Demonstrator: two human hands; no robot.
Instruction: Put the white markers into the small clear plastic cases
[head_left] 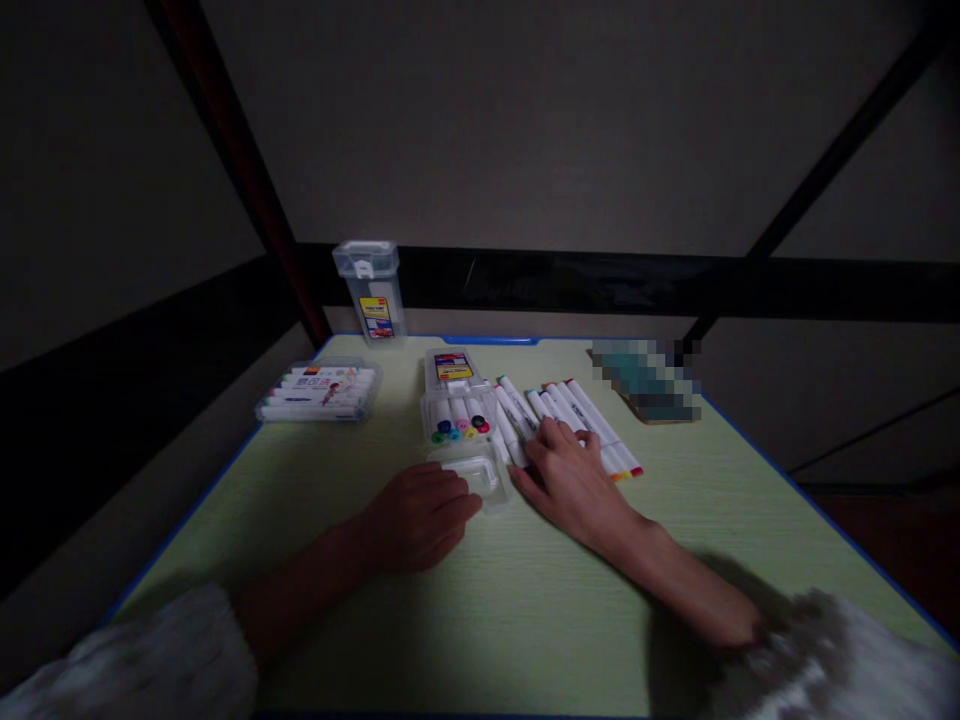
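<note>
Right hand: the right hand (571, 478) lies palm down over loose markers (577, 415) near the middle of the desk (315, 520), fingers bent and close together on the barrels; whether it pinches one I cannot tell.
Left hand: the left hand (420, 515) rests loosely curled, fingertips touching the near edge of a clear lid (476, 472) that lies flat on the desk; it grips nothing that I can see.
Loose markers: they lie side by side, just right of the open marker case (457, 405), pointing toward the far edge.
Roll risk: the round barrels could roll toward the right edge if the right hand sweeps sideways instead of lifting one cleanly.
Open case risk: the open marker case stands just beyond both hands, coloured caps toward the person; a knock from a knuckle could spill it.
Lid risk: the clear lid is light and could skid under the left fingertips.
Farther out: a full marker box (319, 392) lies toward the far left corner, well apart; a tall clear case (369, 290) stands at the far edge.
Light: the dimness makes cap colours easy to mistake.
</note>
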